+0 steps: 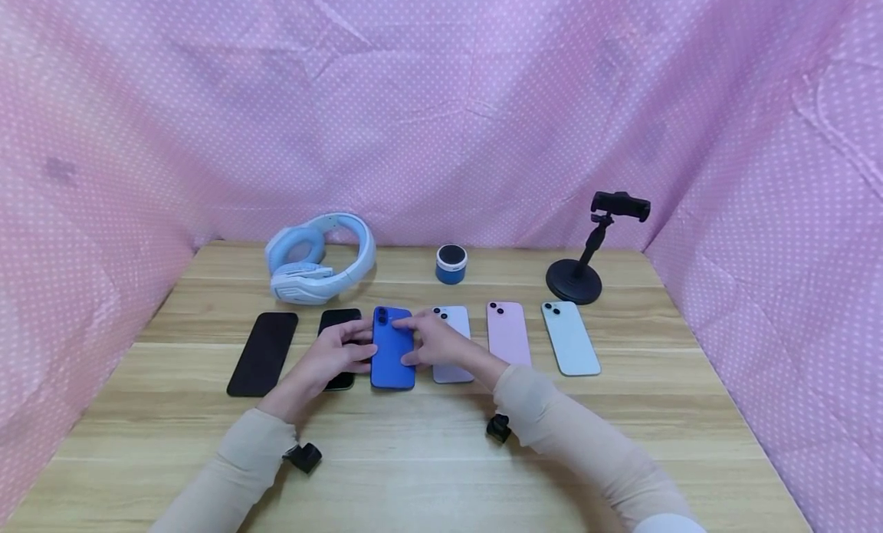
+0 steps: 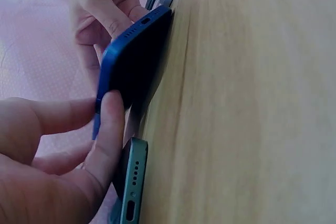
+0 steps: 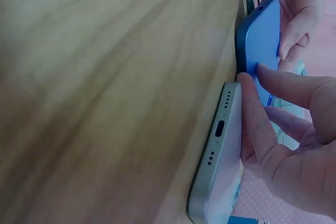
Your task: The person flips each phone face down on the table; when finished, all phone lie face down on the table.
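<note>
A blue smartphone [image 1: 392, 366] is between both hands, its camera side up. The left wrist view shows it tilted, its dark screen [image 2: 137, 69] facing the wood and its left side raised. My left hand [image 1: 333, 358] pinches that left edge between thumb and fingers. On the opposite side my right hand [image 1: 439, 341] holds the right edge, with one digit against the back. Under my left hand lies a dark-screened phone [image 1: 341, 382], partly hidden. A whitish phone [image 1: 451, 373] lies beneath my right hand, partly covered.
Another dark-screened phone [image 1: 262, 355] lies at the left. Towards the right are a pink phone [image 1: 507, 333] and a pale mint phone [image 1: 572, 341]. Light-blue headphones [image 1: 303, 284], a small blue speaker [image 1: 451, 268] and a black phone stand [image 1: 576, 281] occupy the back of the wooden table [image 1: 414, 472].
</note>
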Motion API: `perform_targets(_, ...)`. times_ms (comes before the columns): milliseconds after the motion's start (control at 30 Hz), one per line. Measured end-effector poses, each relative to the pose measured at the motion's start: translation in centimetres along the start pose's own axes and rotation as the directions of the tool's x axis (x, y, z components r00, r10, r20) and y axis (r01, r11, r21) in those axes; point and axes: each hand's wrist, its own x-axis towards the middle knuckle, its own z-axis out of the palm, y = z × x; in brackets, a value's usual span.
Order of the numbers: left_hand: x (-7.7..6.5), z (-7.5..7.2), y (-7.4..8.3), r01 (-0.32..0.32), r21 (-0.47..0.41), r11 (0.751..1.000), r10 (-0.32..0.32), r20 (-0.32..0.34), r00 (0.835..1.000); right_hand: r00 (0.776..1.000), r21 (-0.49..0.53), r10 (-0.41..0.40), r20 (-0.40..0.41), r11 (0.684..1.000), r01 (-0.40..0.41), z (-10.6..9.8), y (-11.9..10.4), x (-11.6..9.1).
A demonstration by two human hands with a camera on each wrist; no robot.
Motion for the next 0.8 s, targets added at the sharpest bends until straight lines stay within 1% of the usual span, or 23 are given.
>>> perform_targets(200, 0.2, 0.2, 0.3, 0.012, 0.1, 0.995, -0.009, -0.032, 0.999, 0.998, 0.044, 0.062, -0.031, 0.997, -0.06, 0.4, -0.2, 0.0)
perform_targets(333, 0.1, 0.3, 0.5, 0.022, 0.135, 0.991, -0.016, -0.044, 0.999, 0.996, 0.049, 0.082, -0.035, 0.996, -0.081, 0.6, -0.4, -0.1)
perform_targets(467, -0.1, 0.2, 0.9, 0.023, 0.148, 0.989, -0.019, -0.026, 0.999, 0.995, 0.022, 0.09, -0.044, 0.996, -0.089, 0.7, -0.6, -0.1)
perform_targets(667, -0.8, 0.1, 1.5, -0.012, 0.168, 0.986, 0.012, -0.001, 1.0, 0.995, -0.016, 0.088, -0.056, 0.996, -0.089, 0.7, -0.5, 0.1)
perform_targets(800, -1.0, 0.1, 1.5, -0.032, 0.172, 0.985, 0.029, 0.019, 0.999, 0.993, -0.026, 0.098, -0.064, 0.995, -0.1, 0.8, -0.4, 0.3)
